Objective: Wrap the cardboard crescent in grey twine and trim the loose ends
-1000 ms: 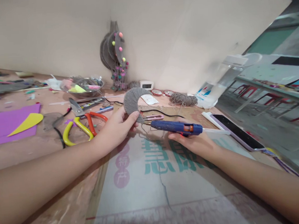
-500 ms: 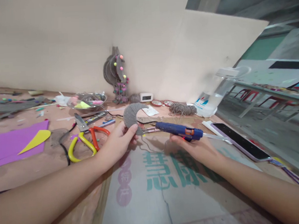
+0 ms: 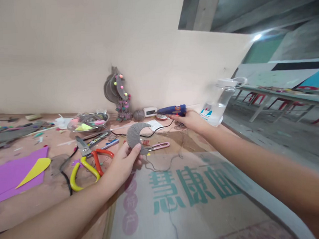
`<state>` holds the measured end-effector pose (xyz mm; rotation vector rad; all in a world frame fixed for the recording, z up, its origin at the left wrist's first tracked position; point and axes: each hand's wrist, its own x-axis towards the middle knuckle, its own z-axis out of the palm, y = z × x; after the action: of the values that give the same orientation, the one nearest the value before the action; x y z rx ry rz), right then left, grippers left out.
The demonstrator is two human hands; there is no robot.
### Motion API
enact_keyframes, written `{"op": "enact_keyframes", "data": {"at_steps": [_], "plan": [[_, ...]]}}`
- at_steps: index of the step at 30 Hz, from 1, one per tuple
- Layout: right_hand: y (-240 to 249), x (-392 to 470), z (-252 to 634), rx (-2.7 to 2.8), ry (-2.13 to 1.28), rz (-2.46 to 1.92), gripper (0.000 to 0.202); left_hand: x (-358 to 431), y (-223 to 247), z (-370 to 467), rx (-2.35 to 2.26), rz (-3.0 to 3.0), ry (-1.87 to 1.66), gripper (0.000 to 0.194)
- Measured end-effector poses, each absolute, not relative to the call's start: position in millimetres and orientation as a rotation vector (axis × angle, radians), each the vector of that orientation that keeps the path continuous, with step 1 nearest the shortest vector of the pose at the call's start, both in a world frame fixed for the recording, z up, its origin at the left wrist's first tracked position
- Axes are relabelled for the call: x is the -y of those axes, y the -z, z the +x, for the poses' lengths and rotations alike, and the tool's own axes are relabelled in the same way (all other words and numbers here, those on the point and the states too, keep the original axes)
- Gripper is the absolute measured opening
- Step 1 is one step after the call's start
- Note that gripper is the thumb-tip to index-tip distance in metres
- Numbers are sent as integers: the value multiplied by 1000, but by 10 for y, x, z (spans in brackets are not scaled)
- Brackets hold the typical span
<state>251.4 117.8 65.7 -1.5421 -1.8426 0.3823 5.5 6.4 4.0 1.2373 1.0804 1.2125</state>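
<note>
Between the thumb and fingers of my left hand (image 3: 129,153) is a grey yarn-wrapped crescent (image 3: 134,136), held upright above the cardboard sheet (image 3: 144,221). A loose strand of grey yarn (image 3: 162,169) trails from it over the sheet. My right hand (image 3: 188,119) reaches to the back of the table, closed on a blue hot glue gun (image 3: 171,111) whose nozzle points left. Its black cord (image 3: 155,133) runs left behind the crescent. Small pink thread snips (image 3: 161,145) lie just right of the crescent.
Yellow-handled (image 3: 73,177) and red-handled scissors (image 3: 97,163) lie left of my left hand, near purple foam sheets (image 3: 22,178). A bowl of craft bits (image 3: 88,125), a hanging crescent ornament (image 3: 117,93) and a white digital timer (image 3: 149,111) stand behind. A water bottle (image 3: 218,101) stands at right.
My right hand has carried the glue gun forward and away, from beside the crescent to the back of the table near the timer. My left hand still holds the crescent. The view has shifted.
</note>
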Motion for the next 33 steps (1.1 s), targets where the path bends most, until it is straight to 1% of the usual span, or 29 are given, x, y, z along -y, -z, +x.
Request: {"op": "enact_keyframes", "data": {"at_steps": [4, 7, 9, 14, 22, 28, 33], "plan": [[-461, -1548, 2384, 1885, -353, -1636, 31, -58, -36, 56, -1082, 1230, -1207, 35], [-323, -1670, 2345, 1936, -340, -1683, 26, -56, -26, 50, -1080, 1239, -1199, 34], [-282, -1693, 2351, 1968, -333, -1712, 26, -58, -21, 49, -1083, 1240, -1197, 34], [-345, -1627, 2440, 2063, -303, -1687, 29, -52, -47, 56, -1089, 1245, -1206, 36], [-351, -1457, 2524, 2096, -236, -1655, 22, -28, -53, 65, -1079, 1256, -1211, 39], [-301, -1592, 2403, 2057, -320, -1692, 33, 6, -117, 96, -1070, 1206, -1218, 43], [-216, -1664, 2394, 2067, -380, -1682, 33, 2, -124, 93, -1066, 1208, -1205, 43]]}}
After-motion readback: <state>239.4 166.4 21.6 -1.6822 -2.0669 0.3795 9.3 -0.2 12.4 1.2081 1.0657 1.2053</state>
